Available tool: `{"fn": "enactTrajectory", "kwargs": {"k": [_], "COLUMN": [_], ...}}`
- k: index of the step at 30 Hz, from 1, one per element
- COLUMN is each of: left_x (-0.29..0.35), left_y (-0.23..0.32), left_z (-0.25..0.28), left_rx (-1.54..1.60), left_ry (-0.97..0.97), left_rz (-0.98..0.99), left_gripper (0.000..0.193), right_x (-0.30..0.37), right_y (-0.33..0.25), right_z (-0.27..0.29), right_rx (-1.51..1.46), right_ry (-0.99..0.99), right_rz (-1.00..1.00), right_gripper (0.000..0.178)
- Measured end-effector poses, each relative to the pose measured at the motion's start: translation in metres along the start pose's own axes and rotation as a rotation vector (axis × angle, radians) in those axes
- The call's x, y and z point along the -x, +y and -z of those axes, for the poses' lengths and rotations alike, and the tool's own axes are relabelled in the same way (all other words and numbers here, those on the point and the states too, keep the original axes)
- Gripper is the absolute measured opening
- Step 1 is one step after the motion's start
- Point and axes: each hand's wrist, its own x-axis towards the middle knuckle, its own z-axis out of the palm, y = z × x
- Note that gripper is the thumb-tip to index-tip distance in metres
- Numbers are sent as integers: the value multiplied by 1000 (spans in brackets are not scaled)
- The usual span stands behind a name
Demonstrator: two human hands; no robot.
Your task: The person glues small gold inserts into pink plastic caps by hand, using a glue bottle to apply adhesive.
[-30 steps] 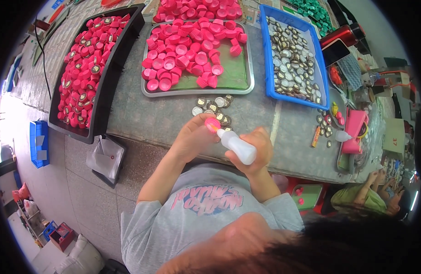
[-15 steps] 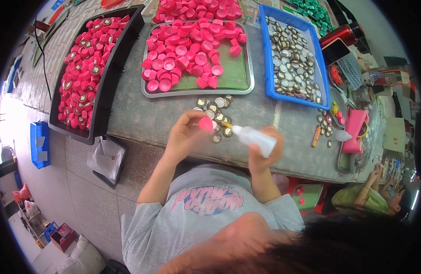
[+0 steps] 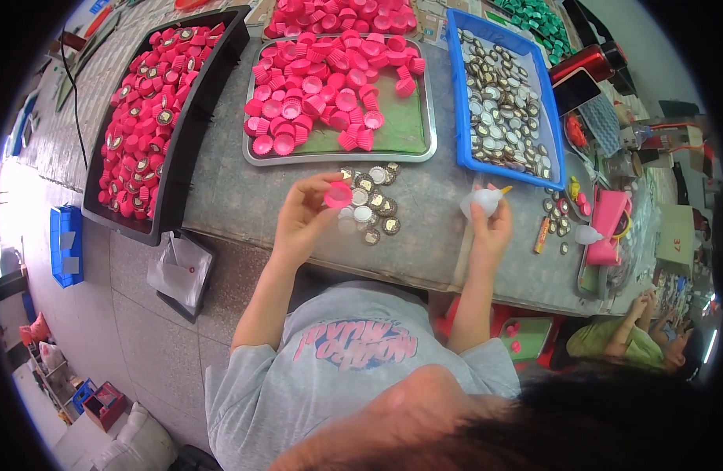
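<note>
My left hand [image 3: 302, 216] pinches a pink ribbed cap [image 3: 338, 194] just above a small heap of round metal discs [image 3: 369, 206] on the grey table [image 3: 244, 196]. Off to the right, my right hand [image 3: 491, 228] grips a small white squeeze bottle [image 3: 481, 201], its yellow tip pointing right, near the corner of a blue tray [image 3: 460, 94] of metal discs. The two hands are well apart.
A metal tray [image 3: 393, 145] of loose pink caps sits behind the heap. A black tray [image 3: 190, 125] at the left holds pink caps with discs in them. Pink and small items [image 3: 604, 228] lie at the right. Another person [image 3: 620, 341] sits lower right.
My hands, first together with the bottle tip at the pink cap, have drawn apart. The right hand carried the bottle right; the left keeps the cap over the discs.
</note>
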Motion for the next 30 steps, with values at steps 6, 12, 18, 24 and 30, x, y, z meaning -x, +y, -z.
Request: {"fn": "enactTrajectory", "kwargs": {"k": [6,12,18,24,30], "left_x": [0,1,0,2,4], "left_y": [-2,-5,-6,-4,-6], "left_z": [10,16,8,13,12], "left_rx": [778,885,859,832,820], "left_ry": [163,170,150,147,158], "left_rz": [418,406,405,402,398], "left_gripper": [37,44,40,40,41], "right_x": [-2,18,28,34,32], "right_y": [17,-12,-14,-4,-17], "right_z": [3,1,-39,-48,-33], "right_rx": [61,711,774,865,1133], "right_ry": [23,301,-493,-525,-506], "right_rz": [42,640,422,438,317], "right_gripper": [36,36,30,34,33]}}
